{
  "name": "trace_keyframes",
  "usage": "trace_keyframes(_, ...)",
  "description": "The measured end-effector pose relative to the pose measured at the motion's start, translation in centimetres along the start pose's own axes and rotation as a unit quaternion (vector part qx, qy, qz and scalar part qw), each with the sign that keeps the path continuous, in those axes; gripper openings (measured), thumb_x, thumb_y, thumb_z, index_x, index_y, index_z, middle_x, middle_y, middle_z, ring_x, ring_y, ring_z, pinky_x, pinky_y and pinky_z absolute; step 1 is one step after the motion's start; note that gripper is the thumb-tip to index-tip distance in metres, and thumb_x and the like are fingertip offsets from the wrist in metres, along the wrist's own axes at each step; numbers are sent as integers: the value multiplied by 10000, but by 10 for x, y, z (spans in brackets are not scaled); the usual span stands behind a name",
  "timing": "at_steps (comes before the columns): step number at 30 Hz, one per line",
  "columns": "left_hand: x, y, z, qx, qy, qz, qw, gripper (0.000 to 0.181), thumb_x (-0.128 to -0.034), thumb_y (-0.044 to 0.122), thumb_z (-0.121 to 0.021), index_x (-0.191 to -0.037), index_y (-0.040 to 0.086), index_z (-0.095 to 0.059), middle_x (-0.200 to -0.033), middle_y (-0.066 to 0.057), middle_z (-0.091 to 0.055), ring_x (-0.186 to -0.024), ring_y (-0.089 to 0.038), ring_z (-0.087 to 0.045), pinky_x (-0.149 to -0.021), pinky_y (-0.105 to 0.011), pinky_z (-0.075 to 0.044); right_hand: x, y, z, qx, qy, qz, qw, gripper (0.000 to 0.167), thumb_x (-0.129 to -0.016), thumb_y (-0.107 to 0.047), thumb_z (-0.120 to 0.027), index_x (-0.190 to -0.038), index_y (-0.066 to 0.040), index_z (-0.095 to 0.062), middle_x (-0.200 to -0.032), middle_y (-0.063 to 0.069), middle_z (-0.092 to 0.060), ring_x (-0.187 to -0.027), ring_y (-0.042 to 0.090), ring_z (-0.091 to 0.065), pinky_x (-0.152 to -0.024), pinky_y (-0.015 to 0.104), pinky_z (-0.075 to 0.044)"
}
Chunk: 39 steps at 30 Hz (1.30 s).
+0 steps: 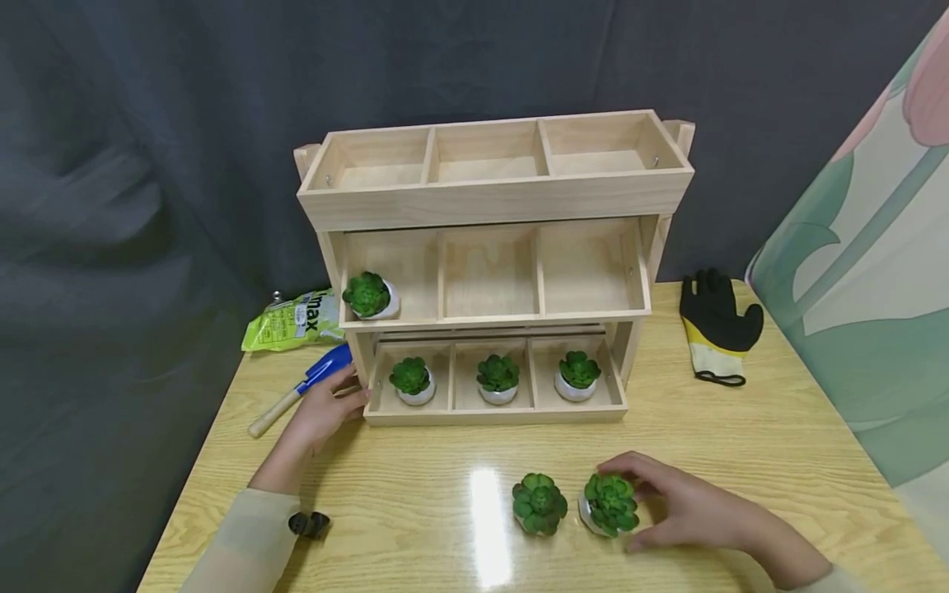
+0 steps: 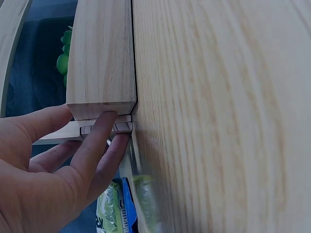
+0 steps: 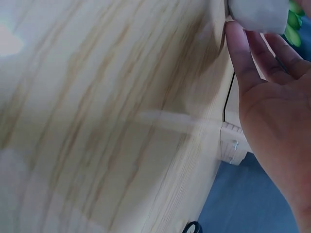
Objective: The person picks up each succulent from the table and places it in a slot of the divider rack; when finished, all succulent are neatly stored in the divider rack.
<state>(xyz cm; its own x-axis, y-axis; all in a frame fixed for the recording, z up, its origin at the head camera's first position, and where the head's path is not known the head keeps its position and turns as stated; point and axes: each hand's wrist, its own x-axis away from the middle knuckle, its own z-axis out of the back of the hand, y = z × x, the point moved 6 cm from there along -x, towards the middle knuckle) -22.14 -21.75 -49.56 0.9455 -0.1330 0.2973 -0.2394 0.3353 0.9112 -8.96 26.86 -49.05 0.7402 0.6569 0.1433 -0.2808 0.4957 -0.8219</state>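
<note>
My left hand (image 1: 326, 412) touches the lower left corner of the wooden shelf (image 1: 497, 417); in the left wrist view its fingertips rest on the shelf's end (image 2: 99, 109). At the front right, my right hand (image 1: 689, 511) curves its fingers around the right side of a potted succulent (image 1: 611, 504); the right wrist view shows fingers against the white pot (image 3: 260, 17). Another succulent (image 1: 539, 503) stands just left of it. The bottom tier holds succulents in its left (image 1: 411, 377), middle (image 1: 497, 375) and right (image 1: 578, 371) compartments. One more (image 1: 368, 295) leans in the middle tier's left compartment.
Left of the shelf lie a green bag (image 1: 292, 321) and a blue trowel (image 1: 326, 365) with a wooden handle. A black, yellow and white glove (image 1: 719, 325) lies to the right. A dark curtain (image 1: 474, 58) hangs behind.
</note>
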Motion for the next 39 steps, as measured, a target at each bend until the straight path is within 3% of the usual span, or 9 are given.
trace_keyframes(4,0,0,-1,-26,10,4,10000,731,-1089,111,-617,-1713,99,-238,-1672,-319,-372,-1504,-503,-474,-1140,-507,-566,-3,0,-2,124,31,-110,9999,693,-865,-428,-898,-1444,-284,-545,-1395,-13,-612,-1184,-44,-566,-964,176,-536)
trace_keyframes(10,2,1,-1,-124,40,-5,9999,722,-1092,114,-610,-1713,98,-241,-1677,-318,-368,-1501,-504,-478,-1140,-502,-570,-7,-1,-5,61,21,43,10000,632,-865,-409,-902,-1378,-283,-556,-1326,-30,-615,-1137,-32,-584,-941,168,-531)
trace_keyframes(33,1,2,-1,-76,15,0,10000,741,-1090,125,-621,-1718,115,-228,-1680,-312,-369,-1501,-501,-481,-1146,-519,-562,-8,-13,0,-40,92,187,9998,588,-894,-338,-887,-1386,-263,-574,-1333,-17,-635,-1121,-8,-603,-904,195,-561)
trace_keyframes(39,1,2,-1,-45,22,15,10000,734,-1091,127,-620,-1716,116,-235,-1674,-311,-378,-1503,-497,-480,-1151,-518,-558,-10,-22,7,268,286,309,9988,605,-886,-347,-894,-1395,-274,-576,-1339,-38,-639,-1115,-17,-611,-902,207,-579)
